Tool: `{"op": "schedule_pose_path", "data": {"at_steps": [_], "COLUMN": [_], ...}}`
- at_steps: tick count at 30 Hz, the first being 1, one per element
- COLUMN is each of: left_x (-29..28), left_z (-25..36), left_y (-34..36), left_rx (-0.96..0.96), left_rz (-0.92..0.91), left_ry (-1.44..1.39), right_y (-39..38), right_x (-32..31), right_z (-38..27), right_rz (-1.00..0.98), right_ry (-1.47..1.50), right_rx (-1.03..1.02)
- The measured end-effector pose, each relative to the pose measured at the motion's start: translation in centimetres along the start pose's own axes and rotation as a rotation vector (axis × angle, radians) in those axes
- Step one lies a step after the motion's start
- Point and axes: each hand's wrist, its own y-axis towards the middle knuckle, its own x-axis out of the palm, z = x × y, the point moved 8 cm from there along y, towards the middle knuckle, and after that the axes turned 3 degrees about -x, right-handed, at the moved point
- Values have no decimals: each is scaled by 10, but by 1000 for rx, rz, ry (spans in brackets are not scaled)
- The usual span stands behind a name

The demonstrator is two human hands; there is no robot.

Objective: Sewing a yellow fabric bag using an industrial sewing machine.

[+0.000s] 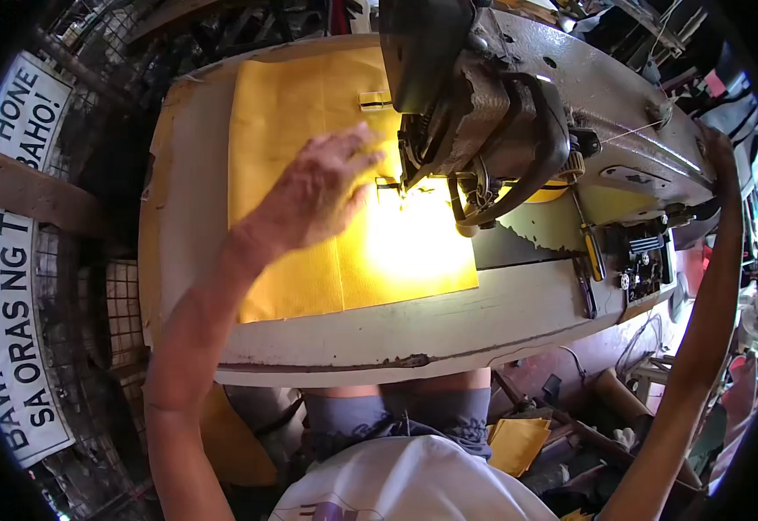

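Observation:
A yellow sheet of fabric point(301, 113) lies flat on the pale sewing table point(413, 326), brightly lit under the needle. My left hand point(322, 187) rests palm down on the fabric, fingers spread, just left of the presser foot point(393, 185). A grey industrial sewing machine point(561, 95) stands over the right half of the table. My right arm reaches up along the right edge, and my right hand point(719, 148) is at the machine's far right end by the handwheel, mostly hidden.
A screwdriver point(589, 243) and small metal parts point(644, 265) lie on the table right of the fabric. White signs with black lettering point(9, 304) hang at the left. More yellow pieces point(518, 443) lie under the table near my knees.

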Motion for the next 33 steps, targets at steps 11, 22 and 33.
{"op": "schedule_pose_path", "data": {"at_steps": [11, 22, 33], "left_x": [22, -15, -12], "left_z": [-15, -75, 3], "left_y": [21, -109, -155], "left_rx": [70, -520, -653], "left_rz": [22, 50, 135], "left_ry": [56, 337, 548], "right_y": [-195, -39, -155], "right_x": [10, -54, -39], "right_z": [-141, -80, -130], "right_rz": [802, 124, 657], "right_ry": [97, 336, 656], "right_rx": [118, -67, 536]}}
